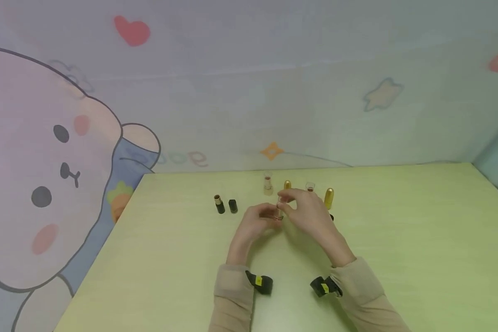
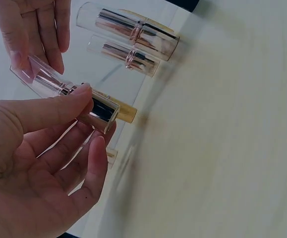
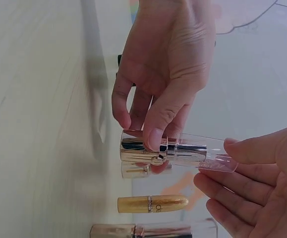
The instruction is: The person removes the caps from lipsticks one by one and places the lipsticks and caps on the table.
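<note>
In the head view both hands meet over the table around a lipstick with a shiny metallic case (image 3: 143,147). My left hand (image 1: 255,224) pinches its base between thumb and fingers. The clear cap (image 3: 217,156) sits over the other end, and my right hand (image 1: 309,211) pinches that cap between thumb and forefinger. Held off the table, the lipstick lies tilted in the left wrist view. Beyond the hands stand a clear-capped lipstick (image 1: 267,185) and a gold lipstick (image 1: 287,184), the latter partly hidden by the right hand.
Left of the hands stand a black lipstick tube (image 1: 219,204) with a gold neck and a black cap (image 1: 233,206). Another clear-capped lipstick (image 1: 310,186) and a gold bullet-shaped lipstick (image 1: 329,198) stand behind the right hand. A small dark object (image 1: 332,217) shows beside it. A printed cloth hangs behind the table.
</note>
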### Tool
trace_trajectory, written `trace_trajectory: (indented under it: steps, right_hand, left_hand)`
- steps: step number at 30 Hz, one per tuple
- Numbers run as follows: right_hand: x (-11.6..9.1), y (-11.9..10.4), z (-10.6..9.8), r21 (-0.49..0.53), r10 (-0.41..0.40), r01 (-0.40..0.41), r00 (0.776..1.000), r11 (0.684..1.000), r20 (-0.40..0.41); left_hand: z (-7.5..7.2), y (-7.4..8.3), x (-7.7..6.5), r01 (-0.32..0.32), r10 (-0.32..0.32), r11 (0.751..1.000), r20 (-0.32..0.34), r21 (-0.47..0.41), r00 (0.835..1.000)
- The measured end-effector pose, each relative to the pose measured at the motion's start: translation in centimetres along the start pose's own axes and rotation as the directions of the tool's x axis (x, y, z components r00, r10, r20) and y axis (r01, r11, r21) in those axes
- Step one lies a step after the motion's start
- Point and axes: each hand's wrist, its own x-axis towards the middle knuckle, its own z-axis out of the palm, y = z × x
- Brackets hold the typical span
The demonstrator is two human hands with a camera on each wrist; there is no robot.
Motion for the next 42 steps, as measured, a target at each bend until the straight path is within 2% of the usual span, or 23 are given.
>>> trace_trajectory:
  steps: [10,17,26,36,42]
  right_hand:
    - [-0.3,-1.1,0.3,0.018,-0.029,0.03,0.999,0.999,-0.046]
    - [-0.3,-1.8,0.3,0.006,-0.073,0.073,0.994,0.997,-0.083]
    - [-0.5,-2.8,0.7,0.025,-0.084,0.087,0.99,0.996,-0.114]
    - [-0.5,-3.2,0.2,0.042,-0.085,0.091,0.989,0.995,-0.117]
    - [-0.3,-3.4,0.7,0.071,-0.057,0.064,0.994,0.995,-0.091]
  left_hand:
    - [-1.2,0.8,-1.2,-0.027,0.027,0.999,-0.01,-0.029,1.0]
    - [-1.8,1.1,-1.8,-0.038,0.038,0.999,-0.019,0.005,0.999]
    - [-2.9,0.2,-2.4,-0.039,0.039,0.999,-0.021,0.012,0.999]
    - [-4.3,-0.6,-2.7,0.0,0.002,0.999,-0.07,0.039,0.998]
    - [-5.3,-1.3,-2.8,0.011,-0.008,1.0,-0.112,0.028,0.994]
